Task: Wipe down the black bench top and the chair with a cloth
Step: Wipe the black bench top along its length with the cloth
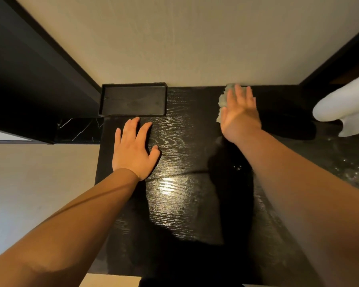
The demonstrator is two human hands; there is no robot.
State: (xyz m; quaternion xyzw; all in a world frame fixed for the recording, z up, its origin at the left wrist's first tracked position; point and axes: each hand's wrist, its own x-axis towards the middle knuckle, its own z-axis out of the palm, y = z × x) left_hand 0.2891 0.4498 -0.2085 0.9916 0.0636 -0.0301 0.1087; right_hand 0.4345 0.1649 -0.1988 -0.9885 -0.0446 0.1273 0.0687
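Note:
The black wood-grain bench top fills the middle of the view, running up to a beige wall. My right hand presses flat on a grey-green cloth near the back edge, with the cloth showing past my fingertips and thumb side. My left hand rests flat on the bench top, fingers spread, holding nothing, just in front of a black tray. No chair is visible.
A shallow black rectangular tray sits against the wall at the back left. A white rounded object lies at the right edge. A dark marble ledge and a dark panel stand at the left.

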